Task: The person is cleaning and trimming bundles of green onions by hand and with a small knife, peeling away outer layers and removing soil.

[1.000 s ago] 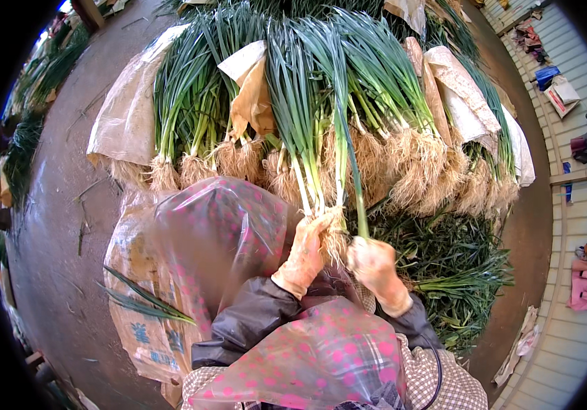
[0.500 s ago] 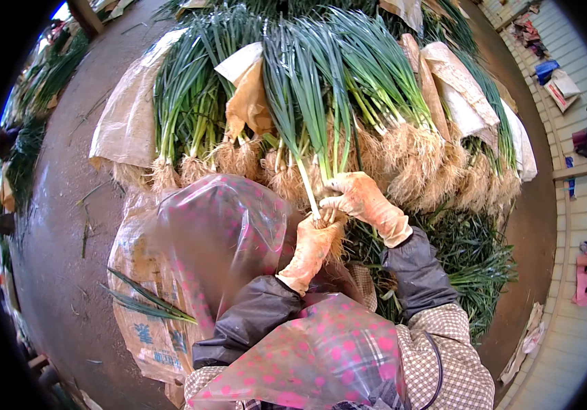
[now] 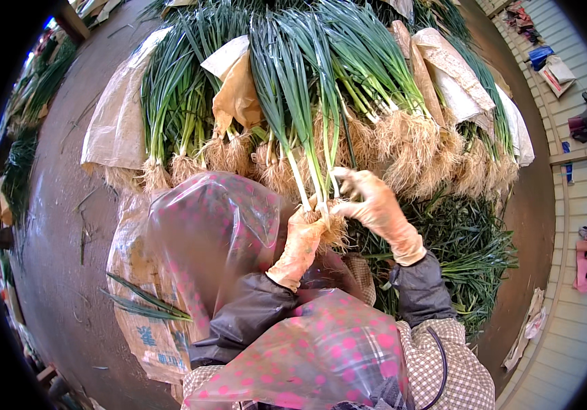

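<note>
My left hand point(image 3: 301, 240), in a stained pale glove, is closed round the white lower stems of a few green garlic stalks point(image 3: 315, 171). Their long flat leaves lean away from me onto the pile, and tan roots point(image 3: 335, 234) hang out beside my fingers. Just right of these stems is my right hand point(image 3: 381, 210), gloved the same way. Its fingers are curled but apart, with nothing visible between them; the thumb is close to the roots, and I cannot tell whether it touches. Plastic with pink dots point(image 3: 218, 232) covers my lap and knee.
A wide heap of green garlic point(image 3: 403, 137) lies ahead, roots toward me. Woven sacking point(image 3: 126, 109) covers parts of it. Loose leaves point(image 3: 478, 260) are piled at my right, and a printed sack point(image 3: 150, 342) lies at my left on the brown floor point(image 3: 54, 239).
My right hand has loosened from beside the stems and shifted right, its fingers spreading. The left hand keeps its grip, and more stems now show above it. The whole view has shifted slightly.
</note>
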Demonstrator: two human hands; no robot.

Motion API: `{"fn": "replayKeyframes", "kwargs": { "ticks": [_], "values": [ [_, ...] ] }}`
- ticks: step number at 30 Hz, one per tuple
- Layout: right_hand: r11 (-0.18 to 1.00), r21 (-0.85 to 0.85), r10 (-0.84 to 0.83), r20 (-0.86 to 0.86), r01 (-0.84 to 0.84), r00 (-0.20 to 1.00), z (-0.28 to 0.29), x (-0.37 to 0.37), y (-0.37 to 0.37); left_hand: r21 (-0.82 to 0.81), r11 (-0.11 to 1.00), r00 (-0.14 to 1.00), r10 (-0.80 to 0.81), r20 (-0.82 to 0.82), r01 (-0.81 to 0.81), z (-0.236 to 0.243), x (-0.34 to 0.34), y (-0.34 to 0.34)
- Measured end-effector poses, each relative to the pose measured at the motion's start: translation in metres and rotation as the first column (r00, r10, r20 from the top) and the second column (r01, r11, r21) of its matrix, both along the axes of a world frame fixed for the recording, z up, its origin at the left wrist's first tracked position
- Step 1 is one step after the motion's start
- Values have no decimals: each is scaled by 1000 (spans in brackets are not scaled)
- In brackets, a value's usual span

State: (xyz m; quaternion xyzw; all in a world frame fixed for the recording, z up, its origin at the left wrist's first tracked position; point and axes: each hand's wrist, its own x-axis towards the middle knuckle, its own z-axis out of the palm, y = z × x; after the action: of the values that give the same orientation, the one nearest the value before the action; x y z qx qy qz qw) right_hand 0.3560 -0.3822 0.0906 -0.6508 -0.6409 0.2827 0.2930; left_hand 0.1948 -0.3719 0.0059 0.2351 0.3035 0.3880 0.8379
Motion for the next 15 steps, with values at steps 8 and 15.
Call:
{"fn": "replayKeyframes", "kwargs": {
  "ticks": [8, 15],
  "values": [
    [994, -105, -75, -681, 4, 728, 1, -19, -4, 25, 999, 999, -22, -44, 24, -9, -11, 0],
    [959, -282, -73, -351, -31, 933, -15, 7, -17, -208, 968, 962, -83, 261, 140, -14, -19, 6]
  ]
}}
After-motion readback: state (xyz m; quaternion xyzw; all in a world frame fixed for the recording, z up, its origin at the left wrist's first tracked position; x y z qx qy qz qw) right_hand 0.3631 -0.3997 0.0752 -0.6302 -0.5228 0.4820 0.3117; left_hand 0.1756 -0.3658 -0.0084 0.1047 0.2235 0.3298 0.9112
